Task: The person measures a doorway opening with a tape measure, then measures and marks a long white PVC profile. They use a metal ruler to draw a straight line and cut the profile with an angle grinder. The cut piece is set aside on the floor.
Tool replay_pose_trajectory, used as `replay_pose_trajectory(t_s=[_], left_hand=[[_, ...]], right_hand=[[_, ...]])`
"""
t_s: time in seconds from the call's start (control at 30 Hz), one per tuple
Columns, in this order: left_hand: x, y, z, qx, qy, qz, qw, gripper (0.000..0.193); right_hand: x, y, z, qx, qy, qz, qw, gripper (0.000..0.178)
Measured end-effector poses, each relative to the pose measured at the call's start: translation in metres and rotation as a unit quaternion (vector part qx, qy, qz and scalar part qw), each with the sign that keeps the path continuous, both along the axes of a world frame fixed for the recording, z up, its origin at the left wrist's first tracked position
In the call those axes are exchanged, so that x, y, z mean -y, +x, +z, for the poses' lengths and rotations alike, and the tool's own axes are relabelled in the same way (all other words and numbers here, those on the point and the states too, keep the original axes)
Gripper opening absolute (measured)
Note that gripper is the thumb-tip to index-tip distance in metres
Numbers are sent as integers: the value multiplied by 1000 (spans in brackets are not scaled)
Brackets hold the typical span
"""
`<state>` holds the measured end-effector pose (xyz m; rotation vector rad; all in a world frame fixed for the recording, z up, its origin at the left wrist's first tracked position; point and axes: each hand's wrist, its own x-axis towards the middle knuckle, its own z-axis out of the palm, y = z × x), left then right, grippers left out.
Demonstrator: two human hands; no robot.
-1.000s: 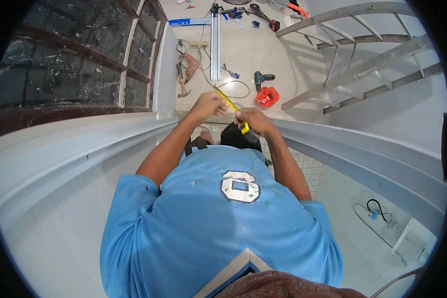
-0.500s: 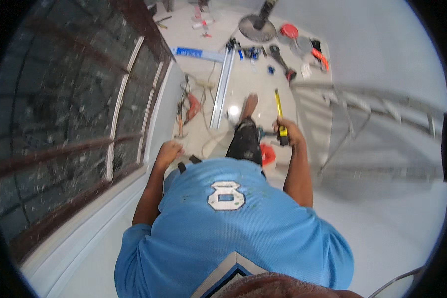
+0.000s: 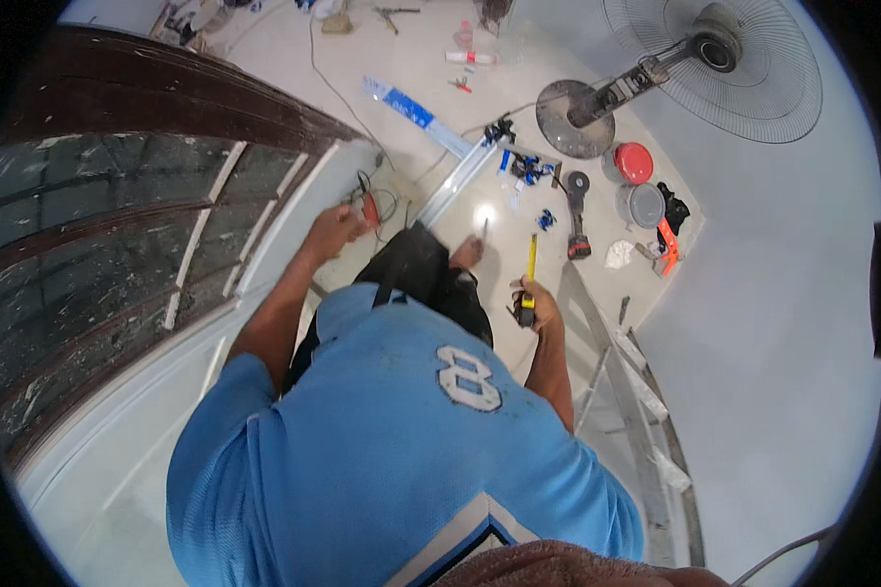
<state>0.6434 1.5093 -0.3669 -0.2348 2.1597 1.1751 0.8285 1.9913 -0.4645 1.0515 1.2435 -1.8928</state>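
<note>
A black-and-yellow tape measure [image 3: 527,311] is gripped in my right hand [image 3: 542,304], with its yellow blade [image 3: 533,256] pulled partway out and pointing away from me. My left hand [image 3: 335,232] is held out by the low ledge under the window, its fingers loosely bent with nothing visible in them. Just beyond those fingers a red power tool [image 3: 370,210] shows partly, with a dark cord looped around it. A long aluminium profile [image 3: 450,188] lies on the floor ahead of my legs, its near end hidden behind my knee.
A pedestal fan [image 3: 578,117] stands ahead right. Near it lie a cordless tool [image 3: 578,210], a red-lidded tub [image 3: 631,163], a grey-lidded tub [image 3: 644,205] and an orange-handled hammer [image 3: 669,249]. A metal ladder [image 3: 625,391] is at my right. The dark-framed window [image 3: 147,215] is at my left.
My view and body have turned, bringing the whole fan into sight. One leg has stepped forward over the aluminium profile's near end. The tape measure stays in my right hand.
</note>
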Motion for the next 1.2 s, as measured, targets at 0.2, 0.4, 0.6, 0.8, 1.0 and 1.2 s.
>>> replay_pose_trajectory(t_s=[0.2,0.4,0.6,0.8,1.0,1.2], left_hand=[[-39,-61,11,29,60,130,989,21],[-35,-161,-18,-123,100,281,947,29],[-25,-238,-29,-168,157,361,904,30],[-47,-318,-27,-209,82,347,911,35],[-17,-433,-95,-215,60,475,851,43],[75,-534,-180,-171,-178,195,949,38]], right_hand=[[-95,-53,12,14,58,98,993,43],[-185,-87,0,49,190,335,921,35],[-190,-205,11,35,237,440,866,36],[-136,-396,8,-12,201,412,889,37],[-51,-577,-17,-45,166,470,866,38],[66,-788,-36,-103,146,589,788,39]])
